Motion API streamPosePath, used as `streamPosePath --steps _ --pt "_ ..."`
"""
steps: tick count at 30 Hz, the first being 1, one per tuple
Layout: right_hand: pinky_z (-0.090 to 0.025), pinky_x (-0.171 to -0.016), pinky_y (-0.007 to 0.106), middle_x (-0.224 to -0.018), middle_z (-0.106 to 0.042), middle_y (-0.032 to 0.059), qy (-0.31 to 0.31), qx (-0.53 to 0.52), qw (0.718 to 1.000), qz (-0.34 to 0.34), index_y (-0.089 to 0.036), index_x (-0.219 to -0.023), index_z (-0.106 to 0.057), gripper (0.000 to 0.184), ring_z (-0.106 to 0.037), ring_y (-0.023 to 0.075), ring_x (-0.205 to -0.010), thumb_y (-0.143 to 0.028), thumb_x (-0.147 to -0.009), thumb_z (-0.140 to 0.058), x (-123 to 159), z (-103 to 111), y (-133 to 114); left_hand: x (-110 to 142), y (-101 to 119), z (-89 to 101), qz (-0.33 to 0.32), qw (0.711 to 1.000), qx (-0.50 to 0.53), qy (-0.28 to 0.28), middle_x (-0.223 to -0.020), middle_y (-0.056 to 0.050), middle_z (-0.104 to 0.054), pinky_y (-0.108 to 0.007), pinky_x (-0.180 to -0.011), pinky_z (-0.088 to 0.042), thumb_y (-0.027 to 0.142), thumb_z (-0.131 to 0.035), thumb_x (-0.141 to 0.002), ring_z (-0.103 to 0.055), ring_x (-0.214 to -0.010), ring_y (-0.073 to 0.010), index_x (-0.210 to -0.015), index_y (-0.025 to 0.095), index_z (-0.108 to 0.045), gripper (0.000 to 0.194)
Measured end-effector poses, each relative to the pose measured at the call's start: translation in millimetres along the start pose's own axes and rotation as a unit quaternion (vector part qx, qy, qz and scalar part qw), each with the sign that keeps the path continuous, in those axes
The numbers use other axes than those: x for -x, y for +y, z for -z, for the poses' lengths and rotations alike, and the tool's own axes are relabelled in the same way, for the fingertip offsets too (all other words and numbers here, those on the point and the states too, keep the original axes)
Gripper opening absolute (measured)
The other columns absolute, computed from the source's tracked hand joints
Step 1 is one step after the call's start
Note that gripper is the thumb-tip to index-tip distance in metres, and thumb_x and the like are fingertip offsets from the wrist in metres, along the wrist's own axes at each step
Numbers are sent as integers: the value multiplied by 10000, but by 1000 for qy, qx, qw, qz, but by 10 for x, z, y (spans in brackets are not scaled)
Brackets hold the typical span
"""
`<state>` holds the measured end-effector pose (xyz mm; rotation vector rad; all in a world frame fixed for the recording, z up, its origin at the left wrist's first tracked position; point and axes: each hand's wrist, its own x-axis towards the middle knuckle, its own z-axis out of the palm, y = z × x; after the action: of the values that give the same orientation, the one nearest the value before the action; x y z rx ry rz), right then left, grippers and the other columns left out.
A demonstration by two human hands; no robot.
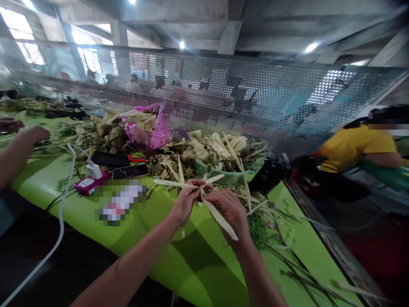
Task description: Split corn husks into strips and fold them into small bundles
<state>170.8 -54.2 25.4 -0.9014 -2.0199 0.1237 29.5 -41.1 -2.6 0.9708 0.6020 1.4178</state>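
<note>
Strips of pale, flat plant fibre [221, 221], crossed above smooth lime-green table [194, 251], ends loose toward 9, 2 and 5 o'clock | left hand [184, 205]: nearly closed, pinching crossing | right hand [235, 213]: half-curled, gripping alongside | crossing formed, no fastening visible

Left hand [187, 201], right hand [231, 209] pinching (close).

Green tabletop [128, 215]; pink bag [148, 134]; yellow shirt [354, 147]; white cable [61, 213].
</note>
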Motion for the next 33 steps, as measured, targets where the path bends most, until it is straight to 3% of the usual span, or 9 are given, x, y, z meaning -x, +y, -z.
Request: streamPosePath --steps 4,7,11,14,16,19,24,29,33 --pt "-449 -744 340 -836 -714 34 -51 24 998 40 -234 -784 -683 95 -591 206 -802 -189 -817 -607 -5 -68 18 18 1 -7 34 996 88 5 -888 -49 -676 -322 -854 -431 217 -581 -765 -614 -847 -168 -939 176 -567 179" --pt "-445 -806 364 -876 -709 36 -85 6 996 18 -243 -785 -689 117 -597 218 -869 -152 -786 -616 2 -57 23 13 4 -11 42 996 83 14 -861 -44 -671 -315 -856 -431 219 -615 -747 -619 -857 -172 -892 174 -562 161" --pt "-483 -778 353 -907 -700 50 -47 -128 981 -138 -214 -894 -665 117 -626 211 -845 -212 -798 -596 13 3 53 8 22 -9 19 1000 -9 23 -854 -24 -642 -260 -812 -411 233 -644 -754 -586 -866 -152 -867 183 -565 146" --pt "-499 -668 317 -834 -703 55 20 -215 934 -285 -182 -876 -633 211 -633 196 -726 -374 -790 -637 17 -3 132 17 24 -3 16 997 -67 19 -837 -5 -608 -233 -734 -392 248 -627 -783 -540 -796 -126 -909 205 -559 150" --pt "-506 -698 330 -822 -710 60 35 -256 908 -329 -171 -875 -644 294 -641 204 -749 -440 -760 -670 21 -33 188 24 7 -2 2 996 -91 4 -847 -5 -586 -229 -716 -386 253 -619 -795 -518 -794 -123 -922 206 -554 150" --pt "-514 -758 364 -805 -716 57 58 -296 888 -346 -165 -874 -671 315 -648 214 -771 -443 -731 -705 31 -73 230 21 -42 -7 -8 994 -103 -26 -883 -14 -581 -235 -727 -395 236 -637 -780 -522 -837 -133 -921 204 -534 178" --pt "-526 -809 397 -816 -722 51 76 -376 859 -338 -182 -854 -692 253 -664 214 -756 -391 -716 -732 41 -65 196 6 -89 -10 52 995 -85 -17 -826 -11 -594 -245 -692 -412 267 -691 -739 -543 -772 -131 -922 211 -486 281" --pt "-538 -791 388 -848 -728 60 60 -372 868 -324 -196 -885 -701 261 -666 221 -783 -401 -724 -724 27 -42 140 31 -79 17 87 991 -82 -64 -799 -27 -576 -251 -686 -407 412 -606 -812 -529 -743 -135 -856 182 -560 239" --pt "-532 -787 380 -850 -730 53 53 -378 867 -321 -205 -889 -706 252 -668 229 -814 -398 -728 -718 23 -44 133 51 -65 26 85 988 -117 -62 -730 -24 -552 -253 -607 -351 482 -521 -853 -471 -665 -132 -863 180 -581 308"
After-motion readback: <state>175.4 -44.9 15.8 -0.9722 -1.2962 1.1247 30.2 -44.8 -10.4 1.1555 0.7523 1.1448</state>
